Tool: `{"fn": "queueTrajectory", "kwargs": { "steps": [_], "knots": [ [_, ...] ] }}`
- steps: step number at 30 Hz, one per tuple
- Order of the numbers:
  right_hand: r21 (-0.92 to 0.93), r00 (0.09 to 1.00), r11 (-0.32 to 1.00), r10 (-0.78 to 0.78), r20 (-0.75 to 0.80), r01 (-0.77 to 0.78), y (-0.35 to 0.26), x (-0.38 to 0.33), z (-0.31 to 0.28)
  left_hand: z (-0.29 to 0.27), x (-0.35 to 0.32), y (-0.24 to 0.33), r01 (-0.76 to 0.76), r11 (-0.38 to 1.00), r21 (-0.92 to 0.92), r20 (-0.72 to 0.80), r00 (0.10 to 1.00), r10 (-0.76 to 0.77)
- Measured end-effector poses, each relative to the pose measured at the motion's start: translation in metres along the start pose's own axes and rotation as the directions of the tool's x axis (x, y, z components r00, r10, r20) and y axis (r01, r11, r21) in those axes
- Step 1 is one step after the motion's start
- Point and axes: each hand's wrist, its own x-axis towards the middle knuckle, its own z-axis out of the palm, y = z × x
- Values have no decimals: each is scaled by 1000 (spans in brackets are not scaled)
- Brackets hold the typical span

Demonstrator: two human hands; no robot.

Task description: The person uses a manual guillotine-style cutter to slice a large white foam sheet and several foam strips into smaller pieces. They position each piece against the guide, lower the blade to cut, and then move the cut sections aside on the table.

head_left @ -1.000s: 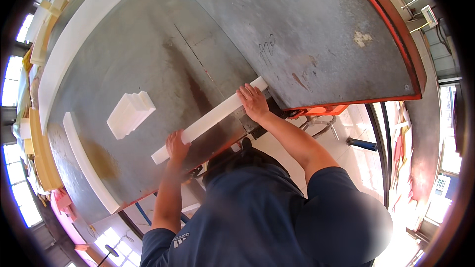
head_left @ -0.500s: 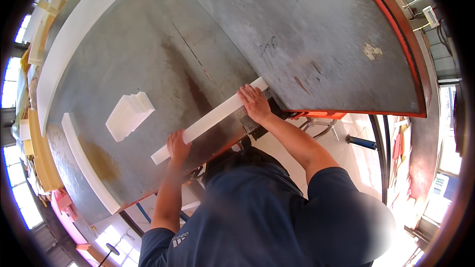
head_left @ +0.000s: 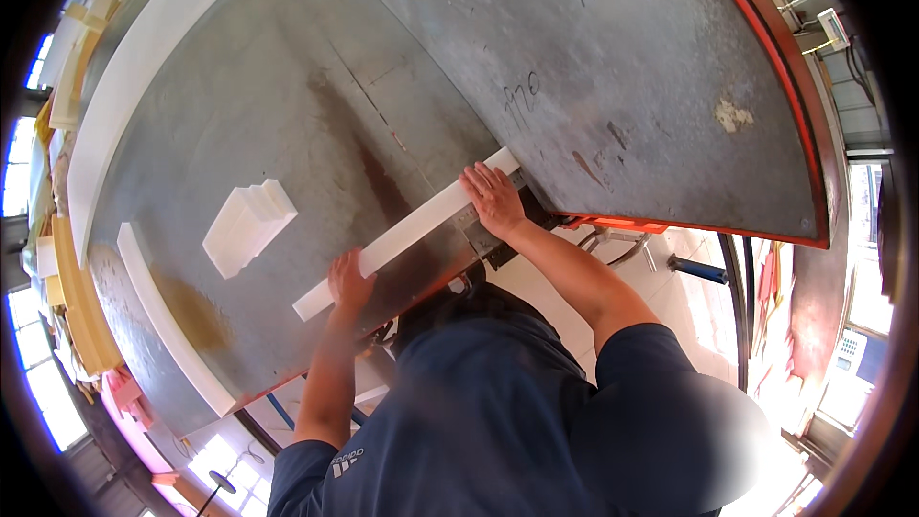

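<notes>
A long white foam-like strip (head_left: 414, 230) lies slantwise along the near edge of a grey metal tabletop (head_left: 287, 115). Near its left end, my left hand (head_left: 350, 280) is closed over it. My right hand (head_left: 493, 201) grips the other end, its fingers across the top face and the thumb side out of sight. That far right end sits close to a raised grey panel (head_left: 613, 86), beside a dark metal bracket (head_left: 490, 241) at the table edge. Whether the strip touches the panel I cannot tell.
On the tabletop to the left are a stepped white block (head_left: 249, 228), a narrow white strip (head_left: 172, 325) and a broad white strip (head_left: 124, 86). The raised panel has a red edge (head_left: 799, 105). A blue-ended bar (head_left: 699, 270) juts out at the right.
The view has tilted slightly, so the panel's right corner sits a little lower. Both hands remain on the strip; my left hand has shifted very slightly rightward.
</notes>
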Motion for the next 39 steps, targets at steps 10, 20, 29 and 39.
{"fn": "queueTrajectory", "kwargs": {
  "steps": [10,20,29,39],
  "knots": [
    [96,995,993,79,-64,-72,12,-22,-4,-9,5,27,-82,995,57,-56,995,85],
    [130,996,990,56,-63,-47,17,-20,1,1,14,41,-98,990,104,6,995,98],
    [146,995,988,55,-78,-43,24,-22,13,12,20,51,-136,981,138,-76,986,148],
    [232,995,972,53,-82,-33,29,-27,27,11,21,53,-162,974,157,-96,979,178]
  ]
}}
